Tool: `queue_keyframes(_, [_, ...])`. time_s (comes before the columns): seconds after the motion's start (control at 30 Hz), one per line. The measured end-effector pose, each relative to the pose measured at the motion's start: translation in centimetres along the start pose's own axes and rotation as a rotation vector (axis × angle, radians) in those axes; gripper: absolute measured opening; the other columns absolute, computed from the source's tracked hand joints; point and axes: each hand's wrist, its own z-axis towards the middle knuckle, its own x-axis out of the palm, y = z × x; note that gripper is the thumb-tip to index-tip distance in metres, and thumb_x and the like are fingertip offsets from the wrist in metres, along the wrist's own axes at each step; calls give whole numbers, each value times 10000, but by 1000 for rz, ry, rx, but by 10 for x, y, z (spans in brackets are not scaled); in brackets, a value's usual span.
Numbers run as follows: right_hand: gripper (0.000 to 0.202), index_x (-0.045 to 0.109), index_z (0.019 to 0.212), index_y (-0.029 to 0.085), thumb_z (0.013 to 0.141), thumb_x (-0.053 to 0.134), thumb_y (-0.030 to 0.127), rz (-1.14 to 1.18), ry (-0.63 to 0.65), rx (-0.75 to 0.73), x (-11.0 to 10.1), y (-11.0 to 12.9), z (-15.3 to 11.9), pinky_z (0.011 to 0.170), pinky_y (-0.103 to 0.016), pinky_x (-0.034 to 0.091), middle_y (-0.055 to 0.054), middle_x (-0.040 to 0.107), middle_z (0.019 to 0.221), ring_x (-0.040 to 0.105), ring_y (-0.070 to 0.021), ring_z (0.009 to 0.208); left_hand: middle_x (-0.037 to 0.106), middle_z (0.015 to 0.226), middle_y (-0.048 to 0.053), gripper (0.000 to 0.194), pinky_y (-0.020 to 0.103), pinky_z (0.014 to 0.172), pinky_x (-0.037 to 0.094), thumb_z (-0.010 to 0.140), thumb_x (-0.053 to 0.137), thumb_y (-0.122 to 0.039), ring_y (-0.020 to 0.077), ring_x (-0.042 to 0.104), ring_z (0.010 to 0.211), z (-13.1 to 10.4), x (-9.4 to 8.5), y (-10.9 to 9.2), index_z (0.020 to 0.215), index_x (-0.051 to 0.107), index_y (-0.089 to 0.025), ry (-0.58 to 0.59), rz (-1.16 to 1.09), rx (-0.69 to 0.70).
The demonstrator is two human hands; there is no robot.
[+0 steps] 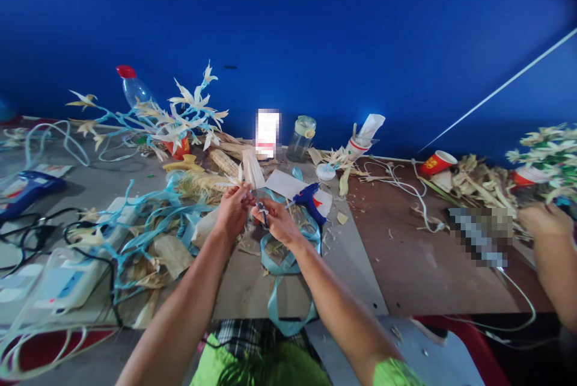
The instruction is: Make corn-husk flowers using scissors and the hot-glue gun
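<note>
Near the middle of the table, my left hand point(233, 210) is closed, its fingers pinching pale husk strips point(234, 180). Close beside it, my right hand point(277, 220) is closed around small dark-handled scissors point(263, 215). Both hands nearly touch. A broad pale husk piece point(253, 168) stands up just behind the fingers. To the right lies a blue glue gun point(310, 201) on a white sheet point(282, 184). Light-blue ribbon point(291, 308) loops below my right hand and hangs over the table edge. Blue-wrapped stems point(135, 242) spread out left of my left hand.
Husk flowers point(189, 100) stand in a red cup point(179, 148) at the back left. A clear jar point(301, 139) and a white cup point(358, 147) stand behind. A power strip point(74, 278) lies left. At far right is another person's hand point(547, 220) near a phone point(478, 235).
</note>
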Motion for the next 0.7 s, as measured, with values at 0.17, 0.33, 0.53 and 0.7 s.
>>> queue_keyframes(0.17, [396, 609, 823, 167, 685, 639, 537, -7, -10, -7, 0, 3, -2, 574, -238, 331, 20, 482, 655, 405, -105, 615, 421, 496, -60, 314, 184, 473, 365, 645, 747, -213, 41, 407, 444, 0, 0, 0, 560, 452, -149, 3, 7, -1])
queue_keyframes(0.33, [401, 602, 808, 167, 668, 659, 539, 30, -9, -5, 0, -2, 0, 565, -228, 330, 20, 478, 656, 406, -97, 611, 432, 497, -57, 308, 180, 471, 363, 646, 746, -213, 41, 416, 446, 0, 0, 0, 559, 458, -148, 0, 6, 4])
queue_keyframes(0.53, [392, 580, 780, 169, 699, 629, 549, -32, -16, -56, 0, -9, 2, 556, -223, 329, 21, 465, 661, 393, -92, 605, 424, 487, -62, 319, 177, 473, 360, 629, 755, -225, 37, 414, 437, -1, 2, -1, 557, 452, -152, -29, 17, -4])
queue_keyframes(0.7, [371, 530, 685, 172, 718, 618, 531, -111, -9, -102, 0, -2, 0, 564, -232, 340, 24, 450, 617, 394, -95, 587, 383, 462, -68, 358, 176, 445, 336, 631, 749, -228, 31, 360, 412, -1, 3, -2, 526, 414, -159, -16, 26, 3])
